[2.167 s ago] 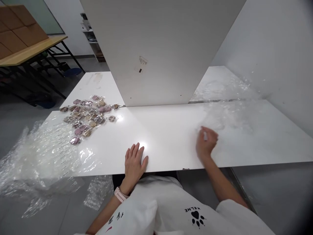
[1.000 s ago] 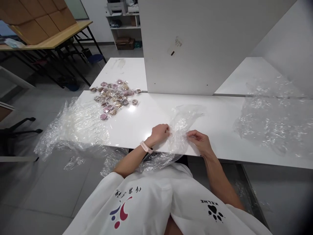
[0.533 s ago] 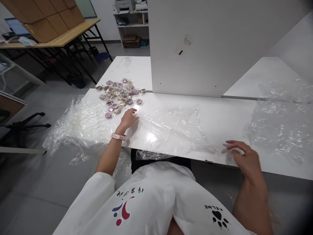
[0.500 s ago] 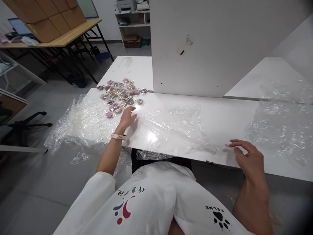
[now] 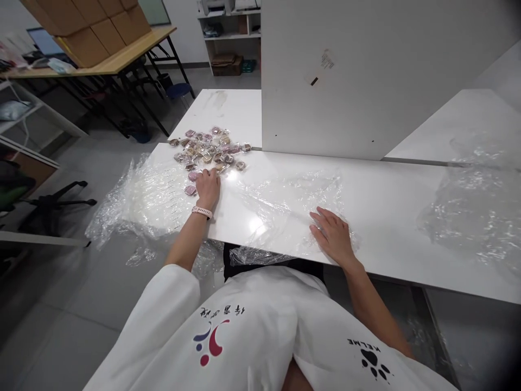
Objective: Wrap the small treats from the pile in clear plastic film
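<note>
My left hand, with a pale pink wristband, reaches down at the near edge of a pile of small pieces in clear wrappers, pink, brown and cream. Its fingers are bent and close together; what lies under the fingertips is hidden. A pink wrapped piece lies just left of this hand. My right hand rests open, palm down and fingers spread, on a thin clear plastic bag spread flat on the white table.
A stack of clear plastic bags hangs over the table's left end. More crumpled clear plastic lies at the right. An upright white panel stands at the table's back. Cardboard boxes are on a wooden table beyond.
My right hand has moved left from the bag's right side onto it. My left hand has shifted to the wrapped pieces, its fingers bending down and drawing together. The view has turned slightly.
</note>
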Available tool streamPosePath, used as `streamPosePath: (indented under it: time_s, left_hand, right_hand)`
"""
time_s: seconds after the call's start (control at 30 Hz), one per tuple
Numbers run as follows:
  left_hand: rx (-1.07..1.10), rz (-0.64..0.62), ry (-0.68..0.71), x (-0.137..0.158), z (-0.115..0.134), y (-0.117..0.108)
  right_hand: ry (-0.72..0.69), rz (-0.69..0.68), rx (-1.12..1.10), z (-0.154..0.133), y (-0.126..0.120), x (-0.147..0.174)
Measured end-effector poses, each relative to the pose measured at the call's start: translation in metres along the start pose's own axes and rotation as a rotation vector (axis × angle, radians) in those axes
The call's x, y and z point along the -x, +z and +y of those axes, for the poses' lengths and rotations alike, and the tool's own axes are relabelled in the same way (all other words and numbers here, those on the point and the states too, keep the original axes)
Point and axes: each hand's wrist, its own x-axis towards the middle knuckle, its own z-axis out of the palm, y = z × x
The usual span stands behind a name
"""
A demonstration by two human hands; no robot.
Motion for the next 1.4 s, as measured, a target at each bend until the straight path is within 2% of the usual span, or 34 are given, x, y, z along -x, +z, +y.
streamPosePath:
  time_s: [0.17, 0.23, 0.3, 0.37, 0.43, 0.5, 0.57, 0.63, 0.7, 0.8, 0.93, 1.03, 1.13, 1.23, 1.33, 1.4]
  left_hand:
    - [-0.026, -0.113, 0.009, -0.023, 0.0, -0.017]
    - [-0.015, -0.108, 0.001, -0.028, 0.0, -0.032]
    - [0.031, -0.036, 0.002, -0.02, 0.006, -0.05]
    - [0.171, 0.112, 0.053, 0.007, 0.025, -0.066]
    - [0.407, 0.235, 0.197, 0.051, 0.057, -0.072]
    - [0.581, 0.189, 0.441, 0.103, 0.099, -0.064]
    - [0.64, 0.066, 0.716, 0.148, 0.14, -0.044]
    - [0.576, -0.066, 0.915, 0.179, 0.169, -0.021]
    - [0.475, -0.151, 1.018, 0.193, 0.18, -0.004]
    - [0.41, -0.211, 1.041, 0.197, 0.168, -0.001]
    - [0.375, -0.252, 1.035, 0.201, 0.128, -0.016]
    - [0.304, -0.235, 1.007, 0.213, 0.1, -0.017]
    - [0.364, -0.166, 0.898, 0.22, 0.081, -0.017]
    - [0.534, -0.179, 0.756, 0.205, 0.076, -0.031]
    - [0.6, -0.272, 0.62, 0.171, 0.08, -0.063]
    - [0.555, -0.18, 0.53, 0.151, 0.086, -0.089]
  right_hand:
    - [0.007, 0.018, -0.021, 0.001, -0.001, -0.002]
    - [-0.005, 0.06, -0.056, 0.001, -0.001, 0.001]
    - [-0.044, 0.133, -0.132, 0.0, -0.001, 0.008]
    - [-0.083, 0.215, -0.216, -0.003, -0.004, 0.019]
    - [-0.096, 0.261, -0.265, -0.007, -0.006, 0.029]
    - [-0.075, 0.266, -0.272, -0.011, -0.009, 0.037]
    - [-0.045, 0.247, -0.259, -0.013, -0.011, 0.043]
    - [-0.021, 0.232, -0.24, -0.011, -0.012, 0.05]
    - [-0.013, 0.229, -0.227, -0.006, -0.014, 0.059]
    - [0.0, 0.249, -0.219, -0.002, -0.017, 0.075]
    - [0.007, 0.307, -0.231, -0.009, -0.024, 0.087]
    - [0.024, 0.389, -0.326, -0.019, -0.037, 0.089]
    - [0.13, 0.433, -0.433, -0.024, -0.06, 0.084]
    - [0.2, 0.424, -0.467, -0.023, -0.087, 0.067]
    - [0.16, 0.442, -0.431, -0.015, -0.099, 0.032]
    - [0.116, 0.433, -0.416, -0.005, -0.094, 0.004]
